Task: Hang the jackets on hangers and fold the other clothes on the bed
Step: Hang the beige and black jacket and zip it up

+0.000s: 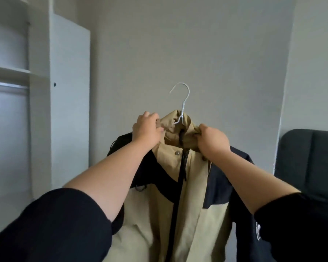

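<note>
— How far along is it?
— From the left: the wardrobe (68,91) rail (8,85) waits. The left hand (147,132) grips the jacket (193,205) collar. The hanger (182,99) sits inside, hook poking up. The right hand (212,142) clutches the collar's other side, and the jacket dangles in mid-air.
— What's left?
— Hooking it on the rail, I'd say. The dark padded thing (309,157) on the right might be the bed. No other clothes show.

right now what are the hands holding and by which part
Both hold the jacket by its collar: left hand on one side, right hand on the other, hanger rising between.
</note>
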A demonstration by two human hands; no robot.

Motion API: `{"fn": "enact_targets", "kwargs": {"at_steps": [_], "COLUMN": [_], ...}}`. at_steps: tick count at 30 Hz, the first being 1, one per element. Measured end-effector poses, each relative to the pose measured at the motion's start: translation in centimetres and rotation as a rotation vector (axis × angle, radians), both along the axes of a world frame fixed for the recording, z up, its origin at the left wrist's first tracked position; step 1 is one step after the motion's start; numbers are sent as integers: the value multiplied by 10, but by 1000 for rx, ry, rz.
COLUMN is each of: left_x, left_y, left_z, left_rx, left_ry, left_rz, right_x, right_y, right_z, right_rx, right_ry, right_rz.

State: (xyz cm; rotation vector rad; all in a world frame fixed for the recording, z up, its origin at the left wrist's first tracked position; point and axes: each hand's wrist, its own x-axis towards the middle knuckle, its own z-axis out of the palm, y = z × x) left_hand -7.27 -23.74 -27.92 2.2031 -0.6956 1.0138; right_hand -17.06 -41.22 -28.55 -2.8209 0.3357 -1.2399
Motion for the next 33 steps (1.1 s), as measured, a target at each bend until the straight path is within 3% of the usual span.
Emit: {"fn": "enact_targets", "kwargs": {"at_steps": [3,7,10,16,19,24,26,28,30,33], "left_x": [54,136,199,286,311,327,324,314,308,304], "left_y": [36,61,71,83,95,151,176,196,211,236], "left_z": [-25,-71,-114,-138,-127,-84,-62,-35,-1,55], "left_rx": [20,163,254,97,60,51,178,164,54,-398], "left_ry": [-9,264,318,407,474,781,970,1248,1335,1165], "left_rz": [129,166,180,181,193,273,367,394,386,352], "right_x": [64,156,220,305,329,354,361,367,371,380], "right_y": [25,45,56,73,86,128,146,162,176,195], "right_z": [-43,-101,-144,-170,-156,-110,-85,-55,-16,48], "right_rx": [72,152,238,429,564,732,752,769,781,869], "right_ry": [60,36,70,120,153,287,348,411,473,640], "right_rz": [79,128,149,212,260,383,408,417,451,524]}}
